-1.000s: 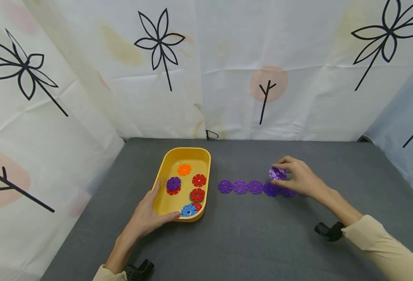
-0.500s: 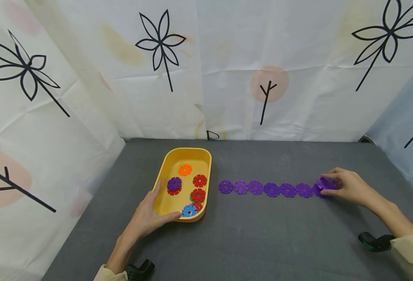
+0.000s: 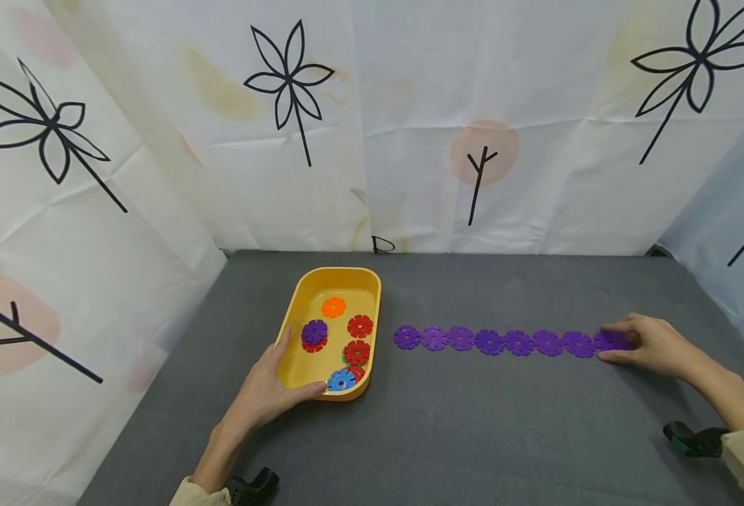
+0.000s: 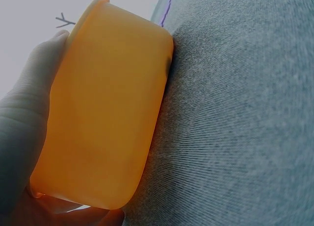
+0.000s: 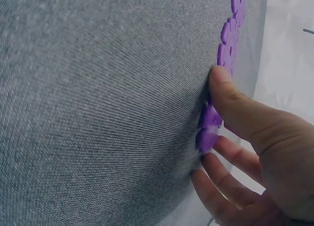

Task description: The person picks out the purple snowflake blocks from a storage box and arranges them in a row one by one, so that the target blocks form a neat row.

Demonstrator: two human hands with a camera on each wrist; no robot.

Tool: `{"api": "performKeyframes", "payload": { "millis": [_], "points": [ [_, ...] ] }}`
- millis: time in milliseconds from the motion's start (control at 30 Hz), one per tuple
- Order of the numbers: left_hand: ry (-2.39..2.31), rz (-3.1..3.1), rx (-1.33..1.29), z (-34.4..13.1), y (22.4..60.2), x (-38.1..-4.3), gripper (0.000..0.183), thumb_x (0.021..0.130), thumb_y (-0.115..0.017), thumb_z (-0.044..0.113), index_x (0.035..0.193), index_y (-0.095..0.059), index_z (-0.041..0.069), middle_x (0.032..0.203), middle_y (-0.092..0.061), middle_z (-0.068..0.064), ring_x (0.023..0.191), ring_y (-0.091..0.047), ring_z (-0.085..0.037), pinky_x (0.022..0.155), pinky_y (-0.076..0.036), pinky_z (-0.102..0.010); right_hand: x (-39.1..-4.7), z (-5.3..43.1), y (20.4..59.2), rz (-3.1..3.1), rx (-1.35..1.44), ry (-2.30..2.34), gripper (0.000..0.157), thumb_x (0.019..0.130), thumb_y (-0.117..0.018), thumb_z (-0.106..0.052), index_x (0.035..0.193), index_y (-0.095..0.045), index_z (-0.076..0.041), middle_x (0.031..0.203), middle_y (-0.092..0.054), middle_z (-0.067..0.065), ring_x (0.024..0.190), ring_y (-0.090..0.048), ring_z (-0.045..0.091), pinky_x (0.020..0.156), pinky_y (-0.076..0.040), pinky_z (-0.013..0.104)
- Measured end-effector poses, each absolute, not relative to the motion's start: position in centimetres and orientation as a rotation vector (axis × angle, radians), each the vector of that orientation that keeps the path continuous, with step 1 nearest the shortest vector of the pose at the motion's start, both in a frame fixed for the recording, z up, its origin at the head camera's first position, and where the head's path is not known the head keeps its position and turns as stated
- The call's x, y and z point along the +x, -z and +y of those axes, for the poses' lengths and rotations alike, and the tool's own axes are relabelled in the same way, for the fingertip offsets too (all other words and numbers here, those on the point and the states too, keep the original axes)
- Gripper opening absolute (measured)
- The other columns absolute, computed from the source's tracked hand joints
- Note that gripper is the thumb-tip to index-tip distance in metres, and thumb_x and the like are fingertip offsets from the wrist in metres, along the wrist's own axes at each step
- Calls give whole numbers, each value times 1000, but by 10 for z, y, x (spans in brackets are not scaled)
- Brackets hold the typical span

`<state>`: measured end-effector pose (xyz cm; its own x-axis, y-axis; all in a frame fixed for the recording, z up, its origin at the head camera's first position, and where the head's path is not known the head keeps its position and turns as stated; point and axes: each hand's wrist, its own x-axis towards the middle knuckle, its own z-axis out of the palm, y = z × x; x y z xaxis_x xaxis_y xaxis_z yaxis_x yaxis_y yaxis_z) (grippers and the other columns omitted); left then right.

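Note:
A straight row of purple flower-shaped discs lies flat on the grey table, right of the yellow tray. At the row's right end my right hand pinches the last purple flower-shaped disc between thumb and fingers, down at the table surface. The right wrist view shows that disc partly covered by the thumb. My left hand grips the tray's near left corner, thumb along the front and fingers along the left side. In the left wrist view the tray stands on the cloth.
Inside the tray are an orange disc, a purple disc over a red one, several more red discs and a blue disc. A patterned white curtain closes off the table's back edge.
My right hand has carried the purple disc rightward along the row and lowered it to the row's right end. My left hand and the tray have stayed in place.

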<state>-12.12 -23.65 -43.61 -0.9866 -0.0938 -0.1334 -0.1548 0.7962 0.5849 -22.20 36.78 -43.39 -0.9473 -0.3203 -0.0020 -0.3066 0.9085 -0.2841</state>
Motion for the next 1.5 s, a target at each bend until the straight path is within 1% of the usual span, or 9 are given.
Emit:
{"api": "performKeyframes", "payload": {
  "millis": [100,200,400,600,667,900,1067,1233,1500],
  "points": [
    [-951,2882,-202,-237,436,-121,126,71,-81,69,166,-11,24,155,-39,-17,122,-51,-29,99,-50,-45,-222,367,433,3006,-485,469,60,80,-88,-27,118,-67,15,103,-66,28,89,-67,41,74,-55,55],
    [-953,2880,-201,-237,436,-121,126,71,-81,69,166,-10,25,155,-39,-17,122,-51,-30,100,-50,-47,-222,367,433,2996,-502,497,58,81,-87,-26,118,-68,14,105,-66,29,91,-68,44,76,-55,57],
    [-954,2882,-196,-237,436,-121,125,71,-80,69,166,-10,26,156,-39,-17,124,-51,-31,101,-51,-49,-219,365,433,2992,-533,529,52,82,-86,-22,117,-69,12,105,-67,29,90,-68,42,75,-56,55],
    [-957,2883,-196,-237,435,-122,125,72,-81,68,166,-11,26,155,-39,-17,123,-50,-31,101,-51,-49,-218,364,434,3013,-579,507,44,81,-86,-21,112,-73,8,102,-69,22,87,-67,33,70,-55,46],
    [-958,2884,-193,-237,435,-122,125,72,-81,68,166,-11,26,155,-39,-17,123,-50,-31,101,-51,-49,-218,363,434,3024,-584,505,45,82,-86,-22,113,-73,7,102,-69,21,87,-67,33,71,-55,47],
    [-966,2889,-180,-237,436,-122,126,71,-81,68,166,-11,25,156,-38,-17,125,-50,-32,102,-50,-50,-220,351,428,3119,-615,648,57,86,-82,-23,129,-62,10,110,-69,34,92,-69,49,73,-55,59],
    [-957,2895,-176,-236,435,-121,125,72,-81,67,166,-11,24,154,-40,-17,122,-51,-31,100,-50,-48,-222,331,418,3151,-660,737,56,88,-81,-21,131,-61,8,113,-66,33,95,-67,48,75,-57,57],
    [-958,2893,-176,-236,432,-122,126,72,-81,67,166,-11,24,153,-41,-18,121,-51,-30,98,-51,-46,-226,301,406,3171,-780,810,51,86,-82,-15,129,-64,5,112,-68,27,98,-66,44,75,-58,52],
    [-961,2883,-183,-237,434,-120,126,72,-81,68,166,-11,24,154,-41,-18,121,-51,-31,99,-50,-49,-233,242,384,3054,-881,933,51,90,-79,-16,135,-63,1,118,-68,23,107,-63,41,84,-56,55]
  ]
}}
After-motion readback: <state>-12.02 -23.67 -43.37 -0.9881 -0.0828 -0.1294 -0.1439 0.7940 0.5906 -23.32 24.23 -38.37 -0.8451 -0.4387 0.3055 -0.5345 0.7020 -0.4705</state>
